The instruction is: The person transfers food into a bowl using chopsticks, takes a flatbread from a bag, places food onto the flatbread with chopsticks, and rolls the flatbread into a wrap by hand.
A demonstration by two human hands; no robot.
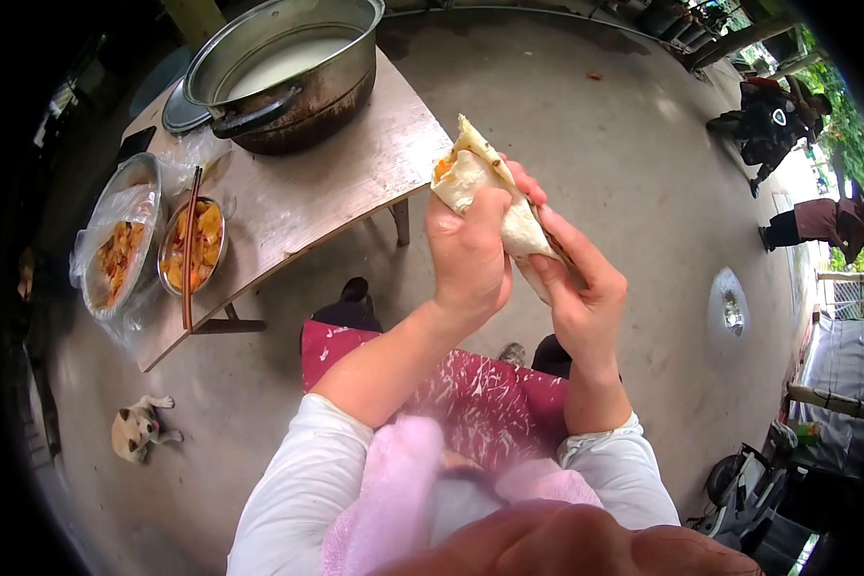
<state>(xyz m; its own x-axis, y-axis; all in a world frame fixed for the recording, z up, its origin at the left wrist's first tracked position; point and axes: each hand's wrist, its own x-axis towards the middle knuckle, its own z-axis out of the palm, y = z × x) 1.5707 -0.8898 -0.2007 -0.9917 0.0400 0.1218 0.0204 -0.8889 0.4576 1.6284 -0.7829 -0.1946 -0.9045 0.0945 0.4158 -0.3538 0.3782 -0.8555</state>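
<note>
Between both hands is a rolled flatbread wrap [494, 197], held tilted in front of me, with orange filling showing at its upper left end. My left hand [470, 245] grips the wrap near that end, thumb pressed on its side. Lower down, my right hand [578, 274] is closed around the other end, its thumb underneath and its fingers along the far side. To the left of my hands, a metal bowl [223, 257] of orange-yellow food stands on the table, with brown chopsticks [191, 240] laid across it.
The wooden table [355, 173] bears a large pot [302, 110] with whitish contents and a plastic-lined oval dish [91, 278] of food. A dog [134, 432] lies on the floor at lower left. People [768, 120] are at the far right, near a parked scooter [754, 499].
</note>
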